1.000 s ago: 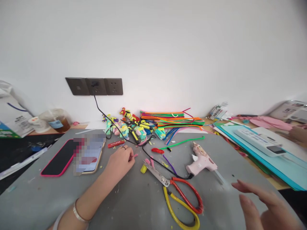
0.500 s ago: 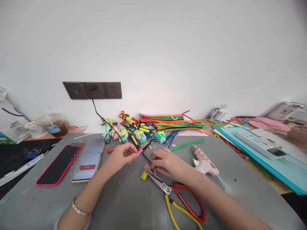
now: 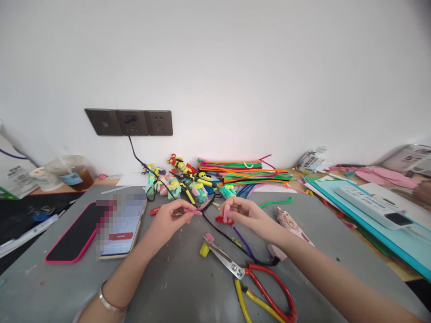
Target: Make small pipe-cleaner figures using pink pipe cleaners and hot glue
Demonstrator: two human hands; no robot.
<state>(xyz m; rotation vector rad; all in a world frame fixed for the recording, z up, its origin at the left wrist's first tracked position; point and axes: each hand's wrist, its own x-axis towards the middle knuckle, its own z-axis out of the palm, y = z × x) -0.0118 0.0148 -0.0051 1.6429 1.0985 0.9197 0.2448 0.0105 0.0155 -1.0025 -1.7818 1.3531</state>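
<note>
Pinched between thumb and forefinger of left hand (image 3: 171, 222): pink strip (image 3: 195, 212), held above table (image 3: 185, 278). Pinched in right hand (image 3: 247, 217): second pink piece (image 3: 226, 212), outline hard to make out, possibly folded. Hands near each other, not touching. Just under right fingers: red piece (image 3: 219, 219), partly covered. Crossing between hands: black cord (image 3: 222, 231), leading to glue gun (image 3: 292, 225), itself partly hidden by right forearm (image 3: 323, 269). Purple wire (image 3: 243, 240) beside cord. Nearer: scissors (image 3: 235, 268), tips against yellow bit (image 3: 204, 249) and pink scrap (image 3: 209, 237), handles cut off at bottom edge. Red tube (image 3: 155, 210) half behind left hand. Beyond: heap of small dolls (image 3: 182, 165), pipe cleaners (image 3: 242, 168) near wall. Off left: pink-edged phone (image 3: 76, 233) and lit phone (image 3: 126, 229), pixelated in part. Off right: power strip (image 3: 372, 206) on blue folders (image 3: 370, 229).
</note>
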